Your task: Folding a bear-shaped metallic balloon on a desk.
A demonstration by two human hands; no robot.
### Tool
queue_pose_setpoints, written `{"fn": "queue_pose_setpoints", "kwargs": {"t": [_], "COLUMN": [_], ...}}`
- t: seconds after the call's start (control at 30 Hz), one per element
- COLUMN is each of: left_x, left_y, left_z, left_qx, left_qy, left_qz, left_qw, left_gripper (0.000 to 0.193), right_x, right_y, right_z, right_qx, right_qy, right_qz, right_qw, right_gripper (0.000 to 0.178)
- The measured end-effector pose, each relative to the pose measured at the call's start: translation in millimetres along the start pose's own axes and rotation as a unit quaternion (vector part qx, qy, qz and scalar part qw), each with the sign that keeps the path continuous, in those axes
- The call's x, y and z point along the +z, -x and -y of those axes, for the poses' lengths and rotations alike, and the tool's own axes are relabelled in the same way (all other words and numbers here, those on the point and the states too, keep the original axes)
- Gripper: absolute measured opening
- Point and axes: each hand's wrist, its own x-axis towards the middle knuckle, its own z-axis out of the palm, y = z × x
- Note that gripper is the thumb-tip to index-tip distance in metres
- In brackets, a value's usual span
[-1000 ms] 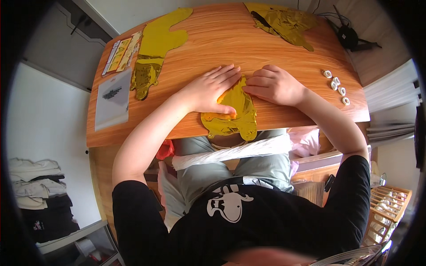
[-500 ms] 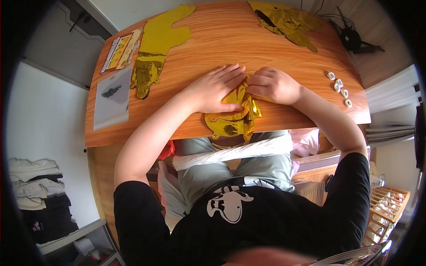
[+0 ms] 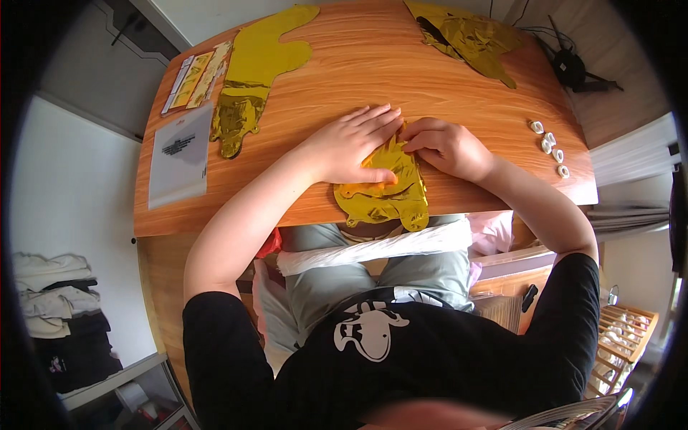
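Note:
A deflated gold foil balloon (image 3: 387,197) lies creased at the table's near edge, its lower rim reaching over my lap. My left hand (image 3: 355,147) rests flat across its upper left part, fingers stretched out and thumb spread. Beside it, my right hand (image 3: 451,147) has its fingers curled, with thumb and forefinger pinched at the upper right edge of the foil. The two hands almost meet at the top, and they hide that end of the balloon.
Another flat gold balloon (image 3: 261,61) lies at the far left, and a crumpled one (image 3: 469,43) at the far right. A clear plastic bag (image 3: 179,161) and printed cards (image 3: 193,82) are on the left. Several small white rolls (image 3: 547,146) sit on the right, near a black device (image 3: 568,68).
The right part of the foil, bunched up before, now lies flatter and spreads wider to the right. My right hand has shifted slightly right and down; my left stays in place.

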Motion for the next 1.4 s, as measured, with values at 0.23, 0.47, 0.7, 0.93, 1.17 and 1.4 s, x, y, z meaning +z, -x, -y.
{"fn": "queue_pose_setpoints", "kwargs": {"t": [0.23, 0.47, 0.7, 0.93, 1.17, 1.4], "left_x": [1, 2, 5, 3, 3, 9], "left_y": [-1, -1, 0, 0, -2, 0], "left_z": [1, 2, 2, 1, 0, 4], "left_qx": [0.004, 0.002, 0.0, -0.002, 0.007, 0.009], "left_qy": [0.007, 0.02, 0.005, 0.008, 0.016, 0.023], "left_qz": [-0.006, -0.016, -0.017, -0.017, -0.03, -0.05], "left_qw": [1.0, 1.0, 1.0, 1.0, 0.999, 0.998], "left_gripper": [0.098, 0.099, 0.101, 0.1, 0.09, 0.07], "right_x": [7, 4, 4, 5, 6, 8], "right_y": [-6, -10, 4, 4, 8, 4], "right_z": [3, 23, 19, 25, 27, 33], "right_qx": [0.01, 0.086, 0.032, 0.076, 0.101, 0.13], "right_qy": [-0.001, -0.077, 0.009, -0.012, -0.058, -0.109], "right_qz": [-0.03, -0.05, -0.031, -0.027, -0.02, -0.033], "right_qw": [1.0, 0.992, 0.999, 0.997, 0.993, 0.985], "right_gripper": [0.019, 0.017, 0.013, 0.014, 0.015, 0.017]}}
